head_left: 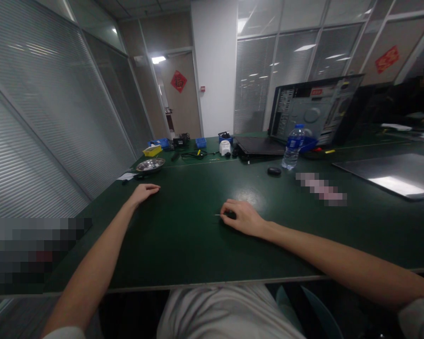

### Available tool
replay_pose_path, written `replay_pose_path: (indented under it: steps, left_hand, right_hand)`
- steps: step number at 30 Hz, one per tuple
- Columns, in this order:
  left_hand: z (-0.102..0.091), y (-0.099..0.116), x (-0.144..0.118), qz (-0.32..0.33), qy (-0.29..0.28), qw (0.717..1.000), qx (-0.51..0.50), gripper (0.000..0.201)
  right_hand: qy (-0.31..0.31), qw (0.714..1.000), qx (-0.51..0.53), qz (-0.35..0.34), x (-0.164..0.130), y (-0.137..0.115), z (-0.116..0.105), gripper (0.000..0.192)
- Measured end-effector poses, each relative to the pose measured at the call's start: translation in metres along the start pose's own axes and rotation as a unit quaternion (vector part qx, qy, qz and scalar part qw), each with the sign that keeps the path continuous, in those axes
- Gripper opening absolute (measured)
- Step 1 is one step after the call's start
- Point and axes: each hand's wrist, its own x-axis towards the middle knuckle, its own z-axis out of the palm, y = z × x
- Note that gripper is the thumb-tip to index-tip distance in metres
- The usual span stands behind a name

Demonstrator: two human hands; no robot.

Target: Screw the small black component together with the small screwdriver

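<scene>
My left hand [144,192] rests over the left part of the green tabletop [183,235], just in front of a round metal dish [150,165] of small pieces. Its thumb and fingers are pressed together, and anything between them is too small to make out. Nearer the middle, my right hand [243,217] is pinched shut on a thin metallic rod [217,215], whose tip sticks out to the left just above the table. The rest of the rod is hidden by the fingers.
A water bottle [293,148] and a black computer mouse [274,171] stand right of centre, before an opened computer case [309,110]. A dark flat panel [259,147], a yellow tray [151,150] and cables [194,154] lie at the back. A shiny sheet [395,174] lies right.
</scene>
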Motion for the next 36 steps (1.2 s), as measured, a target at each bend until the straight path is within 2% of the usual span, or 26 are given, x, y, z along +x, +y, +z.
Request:
replay_pose_path:
  steps: [3,5,9,16,22,25,30,33,36]
  left_hand:
    - [0.007,0.014,-0.003,0.015,-0.057,0.998,0.005,0.043]
    - [0.01,0.019,-0.005,0.015,-0.07,0.997,0.01,0.046]
    - [0.009,0.022,-0.011,0.025,-0.066,0.997,0.028,0.045]
    - [0.009,0.034,-0.022,0.077,-0.053,0.989,0.11,0.032]
    - [0.017,0.051,-0.032,0.088,-0.067,0.99,0.088,0.03]
    - [0.037,0.076,-0.048,0.155,-0.119,0.979,0.057,0.028]
    - [0.101,0.136,-0.099,0.313,-0.226,0.922,-0.043,0.024]
    - [0.129,0.16,-0.125,0.348,-0.252,0.901,-0.069,0.024]
    - [0.137,0.166,-0.135,0.348,-0.243,0.902,-0.077,0.023]
  right_hand:
    - [-0.001,1.0,-0.003,0.0,0.0,0.001,0.001,0.01]
    - [-0.002,1.0,-0.002,-0.001,0.0,0.001,0.001,0.01]
    - [-0.001,1.0,-0.006,-0.003,0.0,0.001,0.0,0.01]
    - [0.002,1.0,-0.009,0.0,0.0,0.0,0.002,0.01]
    - [-0.002,1.0,-0.011,-0.001,0.0,-0.002,-0.001,0.01]
    - [-0.003,1.0,-0.01,0.0,0.0,-0.003,-0.001,0.01]
    - [0.002,1.0,-0.015,0.006,0.001,-0.003,-0.001,0.009]
    - [-0.003,1.0,-0.021,0.01,0.001,-0.002,0.0,0.01]
    - [-0.006,1.0,-0.023,0.007,0.0,-0.001,0.0,0.011]
